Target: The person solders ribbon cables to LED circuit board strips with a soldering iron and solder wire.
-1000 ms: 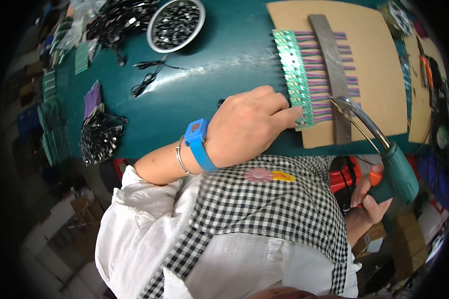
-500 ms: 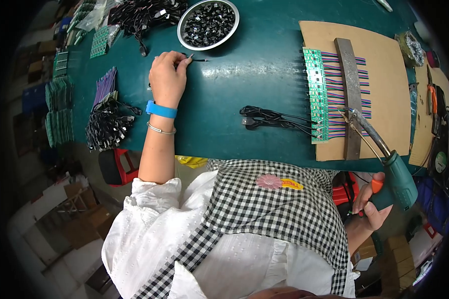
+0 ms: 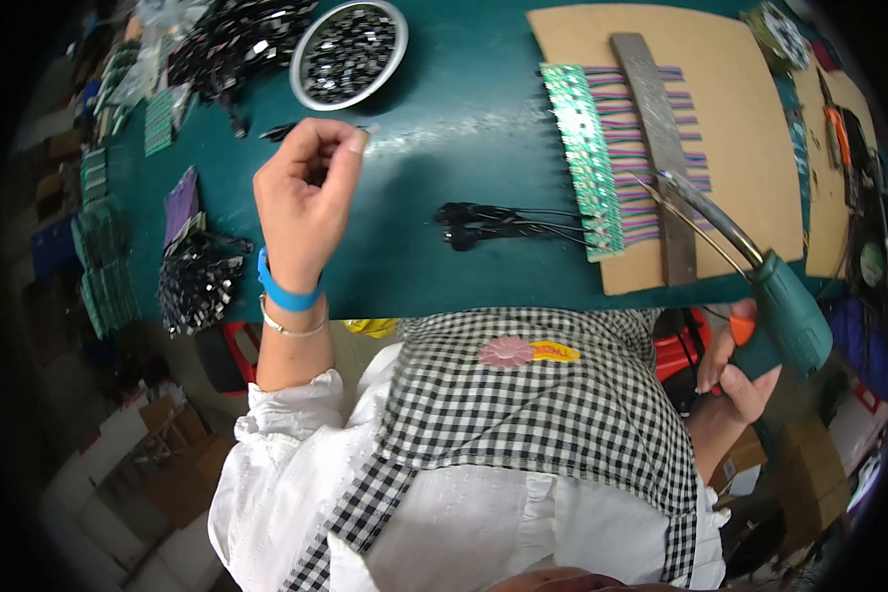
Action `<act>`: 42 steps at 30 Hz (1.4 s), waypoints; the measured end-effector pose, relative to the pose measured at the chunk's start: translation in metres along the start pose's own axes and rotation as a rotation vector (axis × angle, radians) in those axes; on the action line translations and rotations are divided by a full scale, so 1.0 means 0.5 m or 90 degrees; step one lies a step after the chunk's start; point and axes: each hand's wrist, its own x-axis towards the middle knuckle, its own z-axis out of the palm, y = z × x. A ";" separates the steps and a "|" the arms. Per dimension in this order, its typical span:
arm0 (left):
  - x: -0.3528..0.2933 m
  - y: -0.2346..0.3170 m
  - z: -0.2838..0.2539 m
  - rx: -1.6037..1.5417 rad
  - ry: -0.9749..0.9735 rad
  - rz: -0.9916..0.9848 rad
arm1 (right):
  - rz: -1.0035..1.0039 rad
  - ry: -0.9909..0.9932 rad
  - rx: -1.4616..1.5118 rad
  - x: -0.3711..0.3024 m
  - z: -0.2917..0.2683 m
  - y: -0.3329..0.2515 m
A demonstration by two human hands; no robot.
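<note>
**Gripping a dark green, pistol-shaped soldering gun (image 3: 791, 316) in the right hand (image 3: 745, 387)**

Wrapped firmly around the handle, just beside an orange-red part (image 3: 742, 330). Looks stiff and moderately heavy, probably hot toward the pointed metal end; best held by the handle, well back from the metal.

Reaching out from this grip, over a flat grey metal bar (image 3: 649, 123) and across thin purple-and-blue wires (image 3: 673, 104). Just left of the bar, joined to those wires: a long, narrow green circuit-board strip (image 3: 577, 138), lying partly on a tan sheet of board (image 3: 750, 158). Seems thin, rigid and rather fragile; better taken by the edges than by the wires.

Farther left of the gun, lying with thin ends at the strip's near end: slim black cables (image 3: 503, 219). Likely light, limp and slippery; best pinched on the sheathed part close to the thin ends.

Farther left still, raised above the table: the left hand (image 3: 301, 202), with thumb and forefinger drawn near each other. Impossible to say whether pinching anything. Just past the knuckles, partly hidden: another black cable (image 3: 278, 131). Beyond the fingertips: a round silvery bowl (image 3: 402, 49) of small black pieces.
</note>
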 end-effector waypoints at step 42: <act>-0.028 0.094 0.244 0.072 -0.309 0.204 | 0.038 0.119 -0.036 -0.016 0.030 0.015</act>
